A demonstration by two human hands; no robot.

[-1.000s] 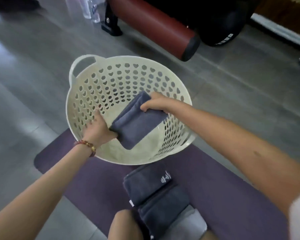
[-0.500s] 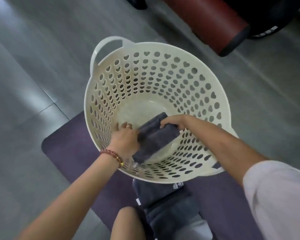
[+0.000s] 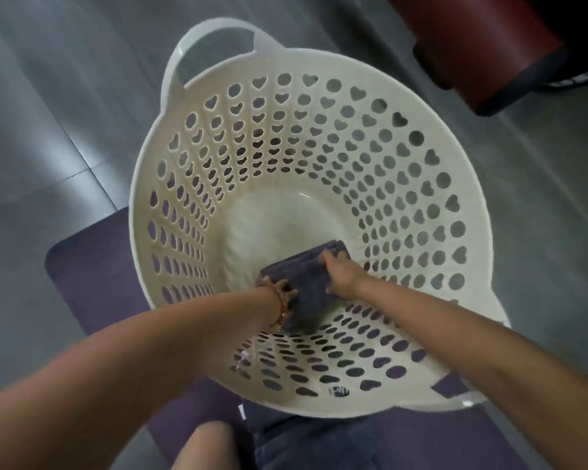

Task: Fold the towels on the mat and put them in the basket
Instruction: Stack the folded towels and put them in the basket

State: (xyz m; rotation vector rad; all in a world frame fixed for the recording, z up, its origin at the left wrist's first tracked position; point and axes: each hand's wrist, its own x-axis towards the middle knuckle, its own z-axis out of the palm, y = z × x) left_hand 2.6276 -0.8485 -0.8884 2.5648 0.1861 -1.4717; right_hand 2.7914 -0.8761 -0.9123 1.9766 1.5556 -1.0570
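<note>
Folded towel is down in the basket, on the near edge of its floor, centre frame. Right hand has its fingers curled over the towel's top end. Left hand grips the left edge, though I only see part of that grip past the wrist. More towels lie on the mat, bottom centre.

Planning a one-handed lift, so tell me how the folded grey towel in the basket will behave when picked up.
Probably floppy: the folded towel is soft layered cloth, gripped by both left hand and right hand; one-handed, its layers may sag open. Likely light, being small against the basket, and not fragile.
</note>
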